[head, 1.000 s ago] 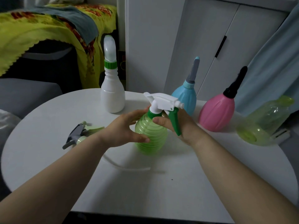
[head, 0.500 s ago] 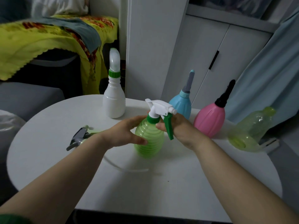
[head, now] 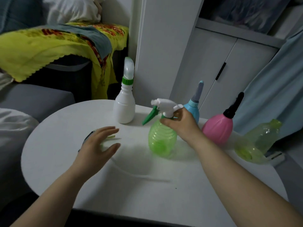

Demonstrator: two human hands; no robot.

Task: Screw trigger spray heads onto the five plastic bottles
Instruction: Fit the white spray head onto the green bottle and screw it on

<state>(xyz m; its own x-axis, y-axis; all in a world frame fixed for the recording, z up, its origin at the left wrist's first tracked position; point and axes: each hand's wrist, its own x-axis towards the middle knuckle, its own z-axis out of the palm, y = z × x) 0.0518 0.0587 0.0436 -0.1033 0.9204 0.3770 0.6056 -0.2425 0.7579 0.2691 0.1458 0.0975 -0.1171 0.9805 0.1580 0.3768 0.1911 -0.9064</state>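
A ribbed green bottle (head: 161, 141) stands mid-table with a white trigger head (head: 164, 106) and green lever on its neck, nozzle pointing left. My right hand (head: 180, 123) grips that neck and collar. My left hand (head: 98, 145) hovers open over a loose grey-and-green trigger head (head: 89, 135) lying on the table, mostly hidden beneath it; its thin clear tube (head: 139, 175) trails right. A white bottle (head: 124, 106), a blue bottle (head: 193, 108) and a pink bottle (head: 218, 128) stand behind, each capped. A yellow-green bottle (head: 257, 141) lies on its side at right.
The round white table (head: 147, 197) carries everything. A grey sofa with a yellow blanket (head: 41, 46) lies to the left, white cabinet doors (head: 218, 63) behind, and a blue curtain (head: 278, 79) at right. The lying bottle rests at the table's right edge.
My left hand let go of the green bottle and moved left over the loose trigger head. The trigger head on the green bottle turned, nozzle now pointing left. The bottle shifted slightly right.
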